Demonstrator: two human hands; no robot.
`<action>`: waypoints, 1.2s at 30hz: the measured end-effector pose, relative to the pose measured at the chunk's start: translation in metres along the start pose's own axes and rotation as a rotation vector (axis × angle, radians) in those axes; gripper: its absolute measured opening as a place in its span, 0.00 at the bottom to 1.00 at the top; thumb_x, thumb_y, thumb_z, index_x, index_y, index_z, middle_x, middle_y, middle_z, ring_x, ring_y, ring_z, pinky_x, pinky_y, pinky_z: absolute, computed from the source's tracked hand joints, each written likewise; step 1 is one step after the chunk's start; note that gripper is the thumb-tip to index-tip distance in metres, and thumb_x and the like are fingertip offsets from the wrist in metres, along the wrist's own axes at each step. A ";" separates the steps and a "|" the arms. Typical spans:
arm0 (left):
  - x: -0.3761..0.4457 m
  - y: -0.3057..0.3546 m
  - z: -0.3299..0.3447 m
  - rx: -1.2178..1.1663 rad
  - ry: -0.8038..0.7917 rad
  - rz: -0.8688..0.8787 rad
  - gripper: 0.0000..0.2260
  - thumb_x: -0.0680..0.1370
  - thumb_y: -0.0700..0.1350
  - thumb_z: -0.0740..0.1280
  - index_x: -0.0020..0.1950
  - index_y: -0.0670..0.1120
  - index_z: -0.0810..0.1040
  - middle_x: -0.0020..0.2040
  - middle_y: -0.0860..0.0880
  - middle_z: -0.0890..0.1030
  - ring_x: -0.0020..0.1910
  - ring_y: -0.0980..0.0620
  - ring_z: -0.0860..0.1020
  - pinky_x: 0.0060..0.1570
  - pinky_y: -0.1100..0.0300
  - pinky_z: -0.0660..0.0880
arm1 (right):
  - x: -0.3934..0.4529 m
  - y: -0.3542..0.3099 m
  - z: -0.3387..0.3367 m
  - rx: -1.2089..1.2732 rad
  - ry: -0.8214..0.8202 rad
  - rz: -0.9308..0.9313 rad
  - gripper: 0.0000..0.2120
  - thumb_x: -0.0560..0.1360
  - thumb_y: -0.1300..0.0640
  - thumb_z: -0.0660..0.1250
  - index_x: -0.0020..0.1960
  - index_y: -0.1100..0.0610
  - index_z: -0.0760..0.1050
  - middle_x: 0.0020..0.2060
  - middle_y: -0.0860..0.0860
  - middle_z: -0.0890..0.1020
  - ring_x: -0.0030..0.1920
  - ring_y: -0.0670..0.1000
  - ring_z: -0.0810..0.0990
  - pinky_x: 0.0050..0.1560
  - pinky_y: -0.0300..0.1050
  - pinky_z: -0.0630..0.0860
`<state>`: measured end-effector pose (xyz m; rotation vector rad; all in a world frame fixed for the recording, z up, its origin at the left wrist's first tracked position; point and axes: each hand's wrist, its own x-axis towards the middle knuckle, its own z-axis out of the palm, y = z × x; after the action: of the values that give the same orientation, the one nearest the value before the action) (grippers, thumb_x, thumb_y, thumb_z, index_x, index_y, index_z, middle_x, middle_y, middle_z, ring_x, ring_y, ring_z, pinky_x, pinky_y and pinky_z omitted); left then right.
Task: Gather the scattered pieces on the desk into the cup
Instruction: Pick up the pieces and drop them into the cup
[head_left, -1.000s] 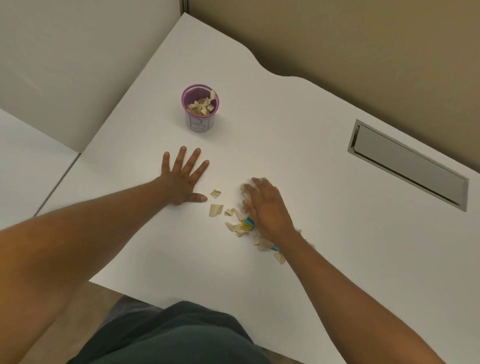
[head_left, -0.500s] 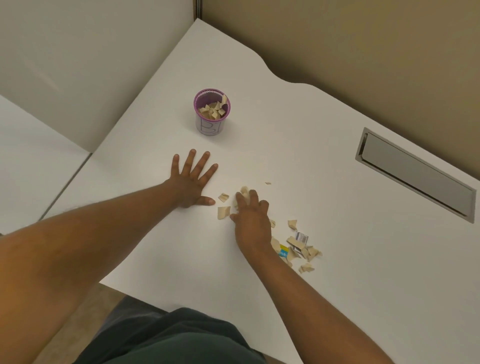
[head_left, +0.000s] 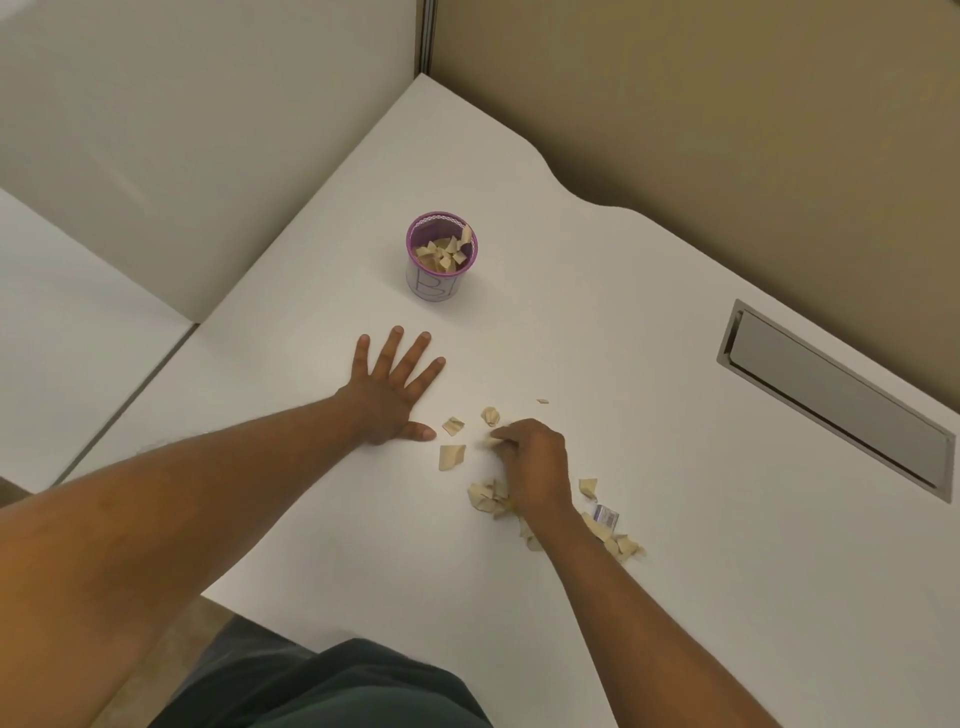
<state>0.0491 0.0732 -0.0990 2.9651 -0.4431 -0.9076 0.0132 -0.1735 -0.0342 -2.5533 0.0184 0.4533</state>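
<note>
A purple mesh cup (head_left: 440, 257) with a white label stands upright on the white desk (head_left: 675, 519), partly filled with tan paper pieces. My left hand (head_left: 392, 387) lies flat on the desk below the cup, fingers spread. My right hand (head_left: 530, 465) rests on the desk with fingers curled over some tan scraps. Scattered tan pieces (head_left: 451, 457) lie between the hands and in a pile (head_left: 613, 535) beside my right wrist. A small printed scrap (head_left: 605, 515) lies among them.
A grey metal cable tray cover (head_left: 836, 400) is set in the desk at the right. A white partition wall (head_left: 182, 156) stands at the left, a tan one (head_left: 727, 104) behind. The desk's near edge runs just above my lap.
My right hand slid left and forward off the pile, then curled its fingers over a few scraps. The pile by the wrist is now uncovered. My left hand stayed flat.
</note>
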 end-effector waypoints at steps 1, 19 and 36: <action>0.000 0.000 0.001 -0.001 0.004 0.000 0.48 0.72 0.80 0.44 0.78 0.55 0.24 0.74 0.48 0.17 0.79 0.35 0.25 0.72 0.27 0.30 | 0.001 -0.001 -0.005 0.119 0.006 0.074 0.09 0.76 0.61 0.70 0.50 0.52 0.88 0.49 0.47 0.88 0.52 0.47 0.84 0.55 0.43 0.80; -0.003 0.003 0.006 0.000 0.087 0.012 0.48 0.74 0.79 0.47 0.79 0.55 0.25 0.80 0.44 0.23 0.78 0.34 0.26 0.72 0.27 0.31 | 0.175 -0.190 -0.078 -0.247 -0.062 -0.240 0.10 0.76 0.60 0.70 0.56 0.58 0.85 0.51 0.55 0.86 0.50 0.54 0.84 0.52 0.42 0.80; -0.006 0.004 -0.002 0.000 0.045 0.008 0.47 0.75 0.77 0.48 0.79 0.55 0.25 0.79 0.45 0.22 0.77 0.35 0.23 0.71 0.28 0.28 | 0.191 -0.216 -0.076 -0.557 -0.333 -0.377 0.14 0.72 0.65 0.74 0.55 0.52 0.86 0.58 0.57 0.84 0.53 0.60 0.84 0.54 0.50 0.83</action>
<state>0.0439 0.0711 -0.0936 2.9753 -0.4531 -0.8376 0.2399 -0.0133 0.0750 -2.8719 -0.7975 0.8115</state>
